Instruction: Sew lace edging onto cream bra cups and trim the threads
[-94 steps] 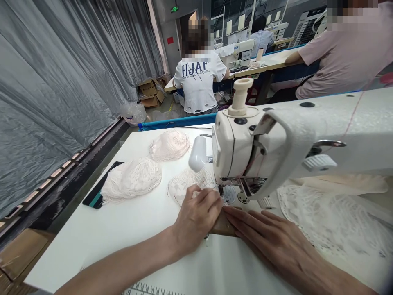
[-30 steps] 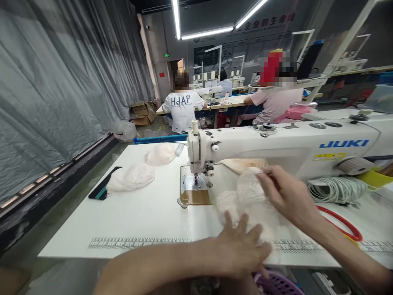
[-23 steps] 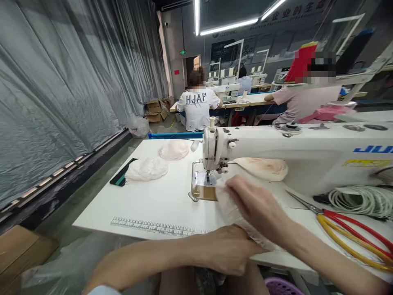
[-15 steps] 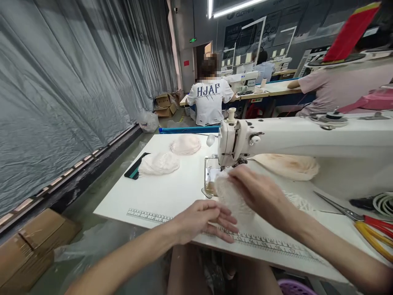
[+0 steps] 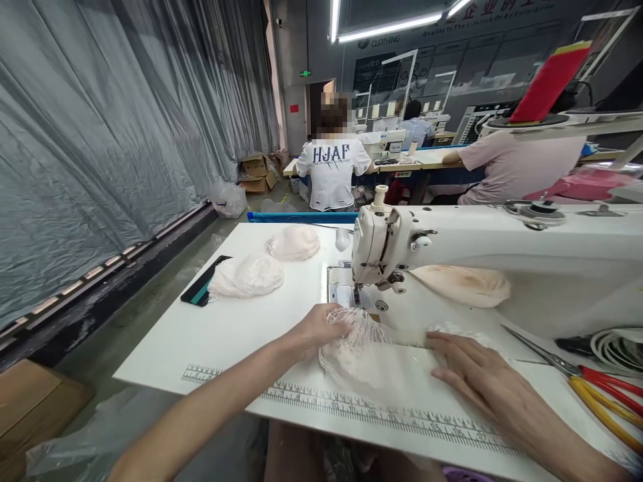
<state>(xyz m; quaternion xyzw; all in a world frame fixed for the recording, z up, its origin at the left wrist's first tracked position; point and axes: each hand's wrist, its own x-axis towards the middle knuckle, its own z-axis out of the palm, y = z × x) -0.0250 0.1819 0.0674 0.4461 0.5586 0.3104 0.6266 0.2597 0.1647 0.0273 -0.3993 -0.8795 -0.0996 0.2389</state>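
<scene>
A pale lace fabric piece (image 5: 366, 365) with a stringy, openwork edge lies at the front of the sewing machine (image 5: 374, 248). My left hand (image 5: 321, 331) is closed on its left edge, thumb on top, just in front of the needle area. My right hand (image 5: 477, 375) lies on the table to the right with fingers stretched out. Its fingertips touch a pale translucent strip (image 5: 409, 336) that runs toward the lace. More white lace (image 5: 465, 331) shows partly behind the right hand.
Two pale fabric piles (image 5: 246, 276) (image 5: 294, 242) lie at the left. A cream fabric bundle (image 5: 459, 284) sits under the machine arm. Scissors (image 5: 562, 365) with red and yellow handles lie at right. A printed ruler (image 5: 351, 405) runs along the front edge. Other people sit ahead.
My left hand has moved up and closed on the lace piece. My right hand has let go of it and moved right, down to the table. The lace now lies flatter.
</scene>
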